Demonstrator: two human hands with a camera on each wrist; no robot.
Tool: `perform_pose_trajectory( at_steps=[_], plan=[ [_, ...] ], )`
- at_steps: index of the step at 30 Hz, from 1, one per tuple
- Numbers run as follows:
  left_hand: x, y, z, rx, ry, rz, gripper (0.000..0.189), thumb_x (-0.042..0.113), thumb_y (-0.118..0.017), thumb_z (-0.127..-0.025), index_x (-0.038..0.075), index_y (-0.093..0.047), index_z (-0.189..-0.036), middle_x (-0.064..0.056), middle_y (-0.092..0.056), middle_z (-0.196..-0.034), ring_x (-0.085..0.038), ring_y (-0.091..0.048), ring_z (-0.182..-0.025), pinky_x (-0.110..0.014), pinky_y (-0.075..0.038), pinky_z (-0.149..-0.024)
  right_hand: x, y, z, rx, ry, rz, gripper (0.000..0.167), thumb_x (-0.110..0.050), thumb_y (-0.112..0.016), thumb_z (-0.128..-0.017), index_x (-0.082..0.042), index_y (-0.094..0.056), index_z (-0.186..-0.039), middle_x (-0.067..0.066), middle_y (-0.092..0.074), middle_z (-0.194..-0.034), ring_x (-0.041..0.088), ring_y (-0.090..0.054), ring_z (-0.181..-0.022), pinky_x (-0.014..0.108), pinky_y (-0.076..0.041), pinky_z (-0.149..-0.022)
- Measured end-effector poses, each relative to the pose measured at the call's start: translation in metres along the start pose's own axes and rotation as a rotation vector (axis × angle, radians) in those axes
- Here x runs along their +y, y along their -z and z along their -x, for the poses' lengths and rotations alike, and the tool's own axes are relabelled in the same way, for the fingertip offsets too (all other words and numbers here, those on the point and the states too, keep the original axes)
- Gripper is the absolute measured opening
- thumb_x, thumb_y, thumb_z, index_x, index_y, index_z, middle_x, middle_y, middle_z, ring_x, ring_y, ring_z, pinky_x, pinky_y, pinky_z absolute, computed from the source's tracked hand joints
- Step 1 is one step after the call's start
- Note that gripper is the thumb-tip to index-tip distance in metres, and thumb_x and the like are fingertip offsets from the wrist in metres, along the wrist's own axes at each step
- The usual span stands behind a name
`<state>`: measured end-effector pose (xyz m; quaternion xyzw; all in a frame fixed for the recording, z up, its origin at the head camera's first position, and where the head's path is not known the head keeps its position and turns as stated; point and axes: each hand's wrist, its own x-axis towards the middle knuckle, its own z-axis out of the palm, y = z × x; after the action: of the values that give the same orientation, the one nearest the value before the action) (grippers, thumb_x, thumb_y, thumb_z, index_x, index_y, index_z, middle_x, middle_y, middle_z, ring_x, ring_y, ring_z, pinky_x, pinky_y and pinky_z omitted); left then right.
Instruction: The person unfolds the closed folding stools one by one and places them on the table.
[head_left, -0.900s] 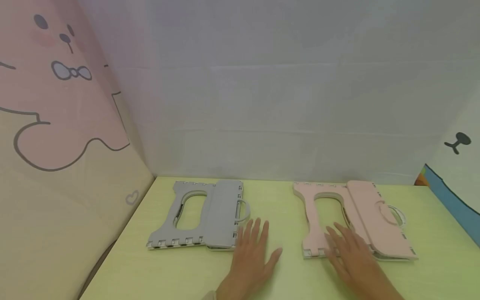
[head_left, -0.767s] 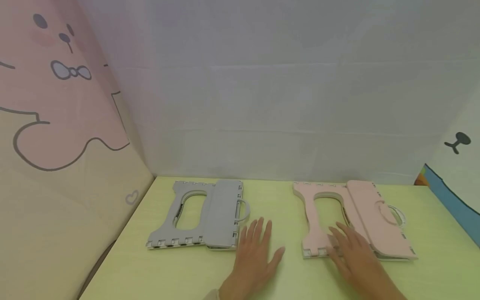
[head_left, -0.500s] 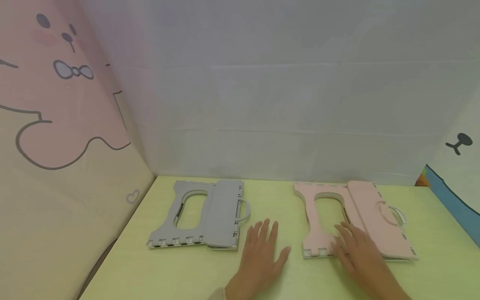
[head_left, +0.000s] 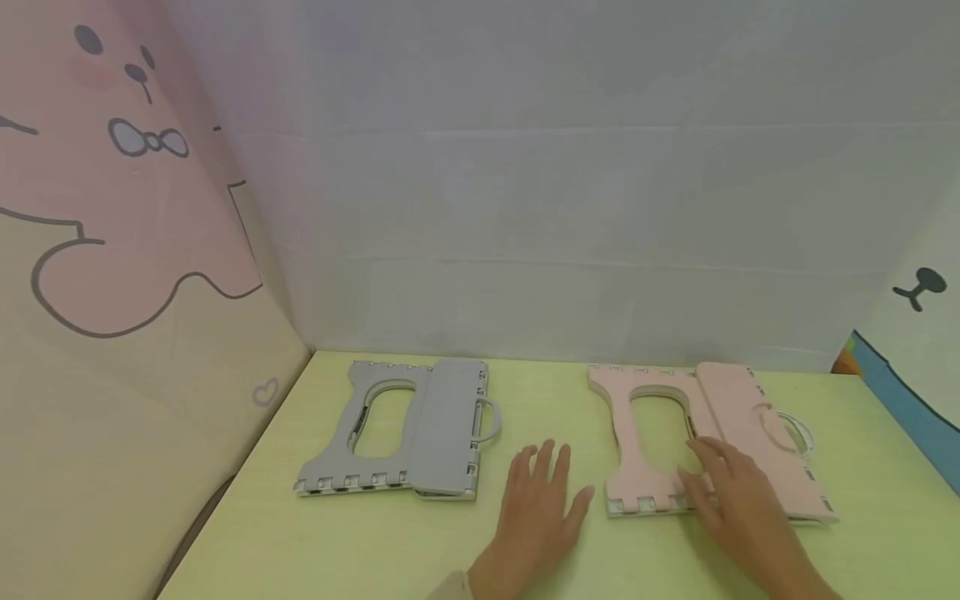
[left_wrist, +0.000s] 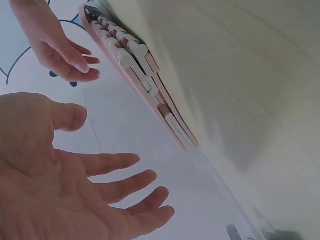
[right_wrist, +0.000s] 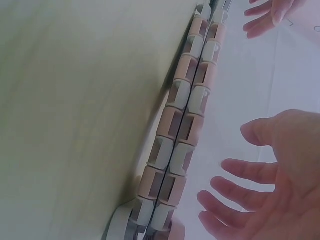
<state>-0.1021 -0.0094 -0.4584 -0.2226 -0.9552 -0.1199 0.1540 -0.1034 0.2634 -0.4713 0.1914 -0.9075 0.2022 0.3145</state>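
Observation:
Two folding step stools lie folded flat on a pale yellow-green table: a grey folding stool on the left and a pink folding stool on the right. My left hand hovers between them with spread, relaxed fingers and nothing in its grasp. Over the near edge of the pink stool is my right hand, its loosely bent fingers overlapping the panel beside the oval opening. The right wrist view shows the stool's hinged edge just beyond that hand's fingertips, with nothing gripped.
A white sheet hangs behind the table. On the left stands a curtain printed with a pink cartoon animal, and another printed curtain borders the right side. A carry loop sticks out from the grey stool's right side.
My left hand has moved right, away from the grey stool's corner. The right hand has shifted a little to the right along the pink stool's near edge. Both stools stay in place.

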Motion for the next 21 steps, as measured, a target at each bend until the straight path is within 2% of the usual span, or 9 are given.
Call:
perform_pose_trajectory(
  at_steps=[4,9,21],
  plan=[
    [0.004,-0.001,-0.002,-0.002,0.004,0.025,0.051,0.042,-0.046,-0.109,0.004,-0.058,-0.14,-0.013,-0.059,-0.138,-0.032,-0.051,-0.128,-0.045,-0.041,-0.113,0.003,0.002,-0.001,0.022,0.002,0.0,0.037,-0.021,-0.066,-0.1,0.009,-0.063,-0.122,0.028,-0.063,-0.117,0.048,-0.059,-0.104,0.063,-0.048,-0.084],
    [0.008,-0.001,-0.005,-0.004,0.009,0.063,0.05,0.042,-0.047,-0.108,0.004,-0.059,-0.138,-0.013,-0.06,-0.136,-0.031,-0.052,-0.126,-0.044,-0.043,-0.112,0.007,0.004,-0.003,0.03,-0.036,0.018,0.035,-0.012,-0.071,-0.093,0.009,-0.063,-0.119,0.028,-0.063,-0.116,0.048,-0.06,-0.103,0.062,-0.049,-0.085],
    [0.015,-0.008,-0.012,0.118,-0.058,0.066,0.043,0.039,-0.061,-0.103,0.005,-0.066,-0.128,-0.01,-0.064,-0.123,-0.027,-0.057,-0.114,-0.039,-0.05,-0.101,0.021,0.014,-0.006,0.053,-0.123,0.015,0.031,-0.005,-0.073,-0.092,0.006,-0.063,-0.118,0.029,-0.063,-0.113,0.049,-0.059,-0.101,0.063,-0.047,-0.081]
  ],
)
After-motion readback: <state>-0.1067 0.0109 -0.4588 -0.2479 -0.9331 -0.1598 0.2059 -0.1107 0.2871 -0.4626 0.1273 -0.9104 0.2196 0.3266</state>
